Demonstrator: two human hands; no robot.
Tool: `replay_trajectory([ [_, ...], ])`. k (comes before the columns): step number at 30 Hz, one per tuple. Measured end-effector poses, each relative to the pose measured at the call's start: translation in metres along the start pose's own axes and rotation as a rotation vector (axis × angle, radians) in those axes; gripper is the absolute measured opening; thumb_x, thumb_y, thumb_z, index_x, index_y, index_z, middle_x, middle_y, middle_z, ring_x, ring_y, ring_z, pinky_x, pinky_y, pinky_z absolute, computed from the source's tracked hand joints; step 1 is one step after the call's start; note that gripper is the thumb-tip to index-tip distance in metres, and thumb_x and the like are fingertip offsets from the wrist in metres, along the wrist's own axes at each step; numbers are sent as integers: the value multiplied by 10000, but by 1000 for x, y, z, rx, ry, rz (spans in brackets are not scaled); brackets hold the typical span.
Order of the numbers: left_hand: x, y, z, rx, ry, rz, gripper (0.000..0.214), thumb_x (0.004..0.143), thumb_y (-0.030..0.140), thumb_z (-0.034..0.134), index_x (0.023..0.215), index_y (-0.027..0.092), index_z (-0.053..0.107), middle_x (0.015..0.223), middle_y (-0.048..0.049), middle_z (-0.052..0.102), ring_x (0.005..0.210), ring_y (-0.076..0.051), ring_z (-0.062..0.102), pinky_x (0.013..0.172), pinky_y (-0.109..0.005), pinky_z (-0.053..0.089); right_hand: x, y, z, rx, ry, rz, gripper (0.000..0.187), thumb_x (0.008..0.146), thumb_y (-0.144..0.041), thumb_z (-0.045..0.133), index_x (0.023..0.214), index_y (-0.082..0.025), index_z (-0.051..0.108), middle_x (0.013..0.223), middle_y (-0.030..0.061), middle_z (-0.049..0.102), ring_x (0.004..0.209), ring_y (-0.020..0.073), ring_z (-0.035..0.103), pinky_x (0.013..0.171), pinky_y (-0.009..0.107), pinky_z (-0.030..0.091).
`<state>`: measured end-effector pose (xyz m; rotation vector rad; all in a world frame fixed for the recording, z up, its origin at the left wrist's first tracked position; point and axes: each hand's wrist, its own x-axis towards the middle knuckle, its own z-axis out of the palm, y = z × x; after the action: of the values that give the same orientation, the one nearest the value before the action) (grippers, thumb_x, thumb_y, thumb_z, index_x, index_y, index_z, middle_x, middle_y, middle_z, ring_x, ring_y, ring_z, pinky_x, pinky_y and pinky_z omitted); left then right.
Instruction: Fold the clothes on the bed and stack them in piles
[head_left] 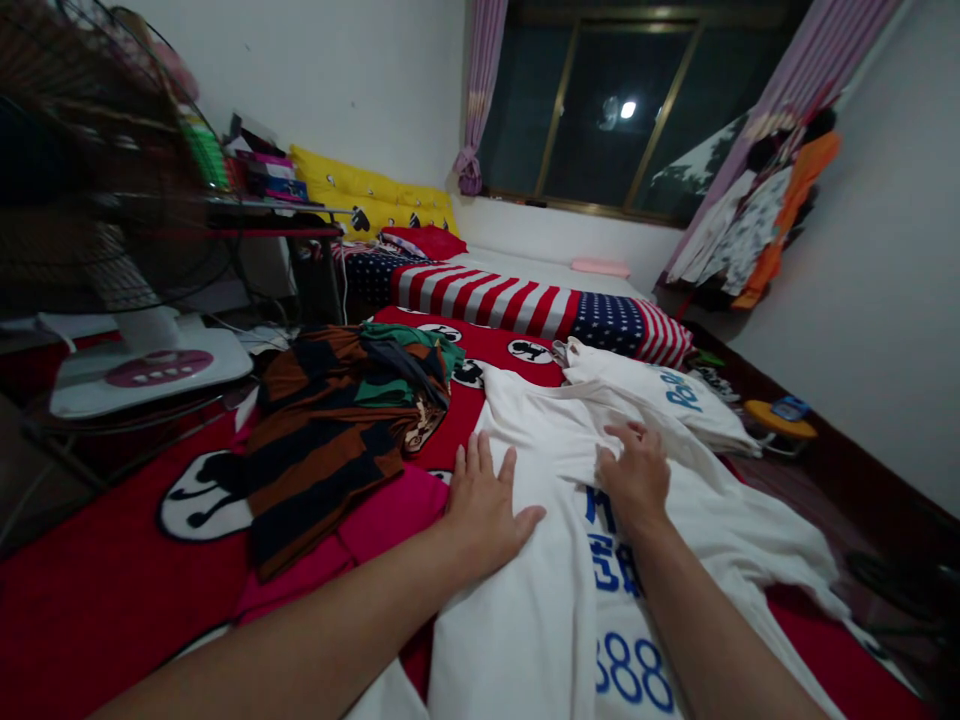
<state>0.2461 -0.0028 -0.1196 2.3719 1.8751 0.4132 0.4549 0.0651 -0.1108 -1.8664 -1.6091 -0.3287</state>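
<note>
A white T-shirt with blue lettering and digits is spread over a red patterned blanket, one side folded inward over part of the print. My left hand lies flat on the folded part, fingers spread. Higher on the shirt, my right hand rests with its fingers bent against the fabric; whether they pinch any cloth is unclear. Left of the shirt is a pile of clothes, striped brown and black with some green, over a bright pink garment. Beyond my right hand sits a folded white shirt with blue letters.
An electric fan stands at left beside a cluttered desk. Behind is a bed with a stars-and-stripes cover and a yellow headboard cushion. At right are a small yellow stool and hanging clothes.
</note>
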Motion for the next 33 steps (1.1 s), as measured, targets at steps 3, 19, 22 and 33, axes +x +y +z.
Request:
replay_trajectory([
  [3,-1,2,-4,-32,-11,-9,850,845,664,399,1475,100,310,1540,-240,183,1425,-419,70,1136,-565,125,18,-25,0,186,91,-204,287,748,-164,524,969,-177,707,1174,120,586,1094,277,546,947,413,437],
  [19,2,8,-10,-77,-123,-76,858,842,645,429,1493,116,251,1557,-204,116,1430,-399,-35,1145,-596,41,127,-121,105,261,-452,-98,198,729,-239,623,810,-118,758,696,76,704,655,192,658,616,248,472],
  [22,2,9,-7,-73,-125,-90,867,841,656,426,1498,124,232,1561,-189,125,1430,-402,-39,1143,-611,34,132,-113,109,194,-371,-23,237,735,-220,585,858,-112,756,788,119,713,768,240,674,685,287,484],
  [33,2,8,-7,-60,-135,-76,856,843,660,402,1502,145,221,1564,-181,133,1428,-418,-21,1127,-629,52,117,-111,124,170,-340,-89,198,787,-269,588,884,-163,725,916,93,715,874,214,647,771,288,457],
])
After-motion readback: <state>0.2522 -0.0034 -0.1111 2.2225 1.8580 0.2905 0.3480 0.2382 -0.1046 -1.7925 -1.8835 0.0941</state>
